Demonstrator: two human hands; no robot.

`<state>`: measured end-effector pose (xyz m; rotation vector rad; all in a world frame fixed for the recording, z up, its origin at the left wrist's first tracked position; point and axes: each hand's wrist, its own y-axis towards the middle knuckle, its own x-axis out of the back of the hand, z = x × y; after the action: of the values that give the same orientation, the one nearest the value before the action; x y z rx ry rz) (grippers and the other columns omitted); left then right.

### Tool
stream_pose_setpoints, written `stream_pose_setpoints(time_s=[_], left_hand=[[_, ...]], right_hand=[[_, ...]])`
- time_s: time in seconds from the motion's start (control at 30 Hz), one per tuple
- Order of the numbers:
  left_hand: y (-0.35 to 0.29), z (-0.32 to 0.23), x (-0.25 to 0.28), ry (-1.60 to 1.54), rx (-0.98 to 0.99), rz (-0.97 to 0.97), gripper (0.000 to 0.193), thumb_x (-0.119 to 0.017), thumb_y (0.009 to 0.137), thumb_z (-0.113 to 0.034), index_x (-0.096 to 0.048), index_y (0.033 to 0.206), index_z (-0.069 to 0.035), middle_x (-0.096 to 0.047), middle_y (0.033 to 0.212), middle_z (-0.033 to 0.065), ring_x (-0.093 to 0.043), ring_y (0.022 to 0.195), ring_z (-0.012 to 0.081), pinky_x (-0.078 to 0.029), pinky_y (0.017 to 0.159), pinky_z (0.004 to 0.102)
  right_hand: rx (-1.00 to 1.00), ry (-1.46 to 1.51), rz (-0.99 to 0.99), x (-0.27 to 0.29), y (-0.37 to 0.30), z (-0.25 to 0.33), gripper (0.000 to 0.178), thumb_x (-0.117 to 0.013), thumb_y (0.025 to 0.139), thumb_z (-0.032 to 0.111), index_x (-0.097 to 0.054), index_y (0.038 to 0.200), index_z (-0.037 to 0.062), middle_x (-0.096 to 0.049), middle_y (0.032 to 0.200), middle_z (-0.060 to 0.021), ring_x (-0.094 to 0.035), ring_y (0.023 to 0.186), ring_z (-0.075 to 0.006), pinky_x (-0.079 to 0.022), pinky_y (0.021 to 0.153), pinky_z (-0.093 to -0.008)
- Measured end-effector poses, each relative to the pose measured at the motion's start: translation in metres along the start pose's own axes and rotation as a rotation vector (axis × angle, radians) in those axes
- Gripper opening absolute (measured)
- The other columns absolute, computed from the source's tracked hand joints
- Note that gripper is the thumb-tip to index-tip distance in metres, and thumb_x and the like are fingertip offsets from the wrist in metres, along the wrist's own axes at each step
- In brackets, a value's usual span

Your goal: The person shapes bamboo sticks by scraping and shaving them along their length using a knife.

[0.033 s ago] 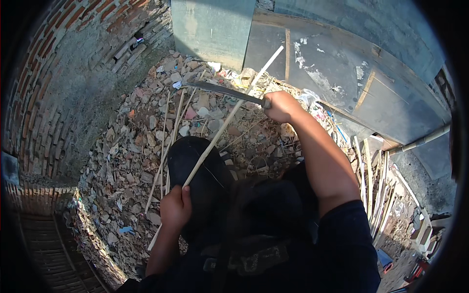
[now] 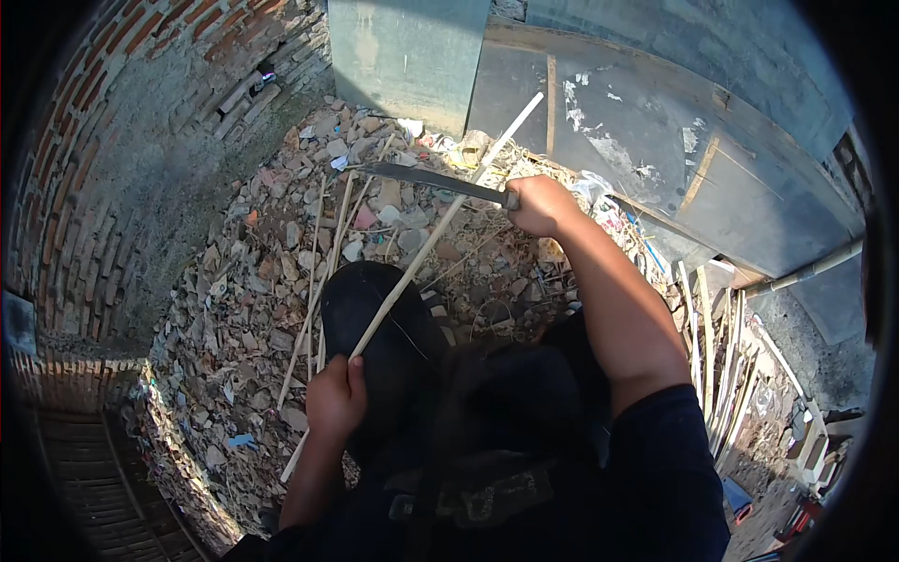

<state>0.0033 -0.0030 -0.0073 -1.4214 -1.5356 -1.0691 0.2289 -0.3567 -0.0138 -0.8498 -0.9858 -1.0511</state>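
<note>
My left hand (image 2: 337, 398) is closed around the lower part of a long, pale wooden stick (image 2: 412, 269), which looks like a strip of bamboo. The stick slants up and away to the right across my dark-clothed knee (image 2: 375, 300). A machete (image 2: 431, 178) with a long dark blade is gripped by its handle in my right hand (image 2: 538, 206). Its blade points left and crosses over the upper part of the stick. Whether the edge touches the stick, I cannot tell. The stick's lower end shows below my left hand, beside the forearm.
Broken bricks and rubble (image 2: 253, 309) cover the ground. Several thin sticks (image 2: 314, 290) lie left of my knee, and a bundle of pale strips (image 2: 721, 375) lies at the right. A brick wall (image 2: 140, 178) rises on the left; grey panels (image 2: 637, 122) stand ahead.
The machete's blade and the far end of the stick have dipped very slightly. Both hands keep their grips.
</note>
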Motion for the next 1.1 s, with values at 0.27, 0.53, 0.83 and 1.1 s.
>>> stream_pose_setpoints(time_s=[0.27,0.53,0.83,1.1], left_hand=[[-0.007,0.003,0.0,-0.036,0.002,-0.019,0.033,-0.055,0.102,-0.024,-0.052,0.076,-0.004,-0.058,0.061,0.0216,-0.06,0.058,0.0454,-0.044,0.053,0.0523],[-0.021,0.008,0.02,0.055,0.055,-0.041,0.028,-0.056,0.101,-0.022,-0.056,0.081,-0.004,-0.059,0.065,0.0211,-0.061,0.06,0.0447,-0.045,0.054,0.0528],[-0.055,0.034,0.018,0.047,0.123,0.019,0.024,-0.056,0.101,-0.022,-0.059,0.086,-0.004,-0.062,0.068,0.0211,-0.063,0.063,0.0444,-0.046,0.056,0.0526],[-0.056,0.037,0.005,-0.01,0.135,-0.01,0.026,-0.053,0.103,-0.022,-0.058,0.085,-0.003,-0.06,0.068,0.0228,-0.061,0.064,0.0466,-0.045,0.058,0.0541]], right_hand=[[0.074,0.023,0.075,0.022,-0.015,0.043,0.029,-0.069,0.079,0.022,-0.068,0.106,0.0103,-0.072,0.091,-0.0176,-0.07,0.093,-0.0351,-0.056,0.085,-0.0456],[-0.028,0.02,-0.026,0.012,-0.005,0.011,0.028,-0.068,0.08,0.022,-0.068,0.107,0.0138,-0.071,0.095,-0.0177,-0.069,0.097,-0.0353,-0.056,0.087,-0.0457],[0.071,-0.027,0.08,0.01,-0.006,0.016,0.029,-0.067,0.078,0.018,-0.069,0.107,0.013,-0.072,0.091,-0.0164,-0.071,0.091,-0.0345,-0.057,0.082,-0.0452],[0.107,0.056,0.022,0.011,-0.02,0.046,0.032,-0.071,0.075,0.02,-0.069,0.107,0.0148,-0.072,0.089,-0.017,-0.07,0.089,-0.0377,-0.056,0.08,-0.0464]])
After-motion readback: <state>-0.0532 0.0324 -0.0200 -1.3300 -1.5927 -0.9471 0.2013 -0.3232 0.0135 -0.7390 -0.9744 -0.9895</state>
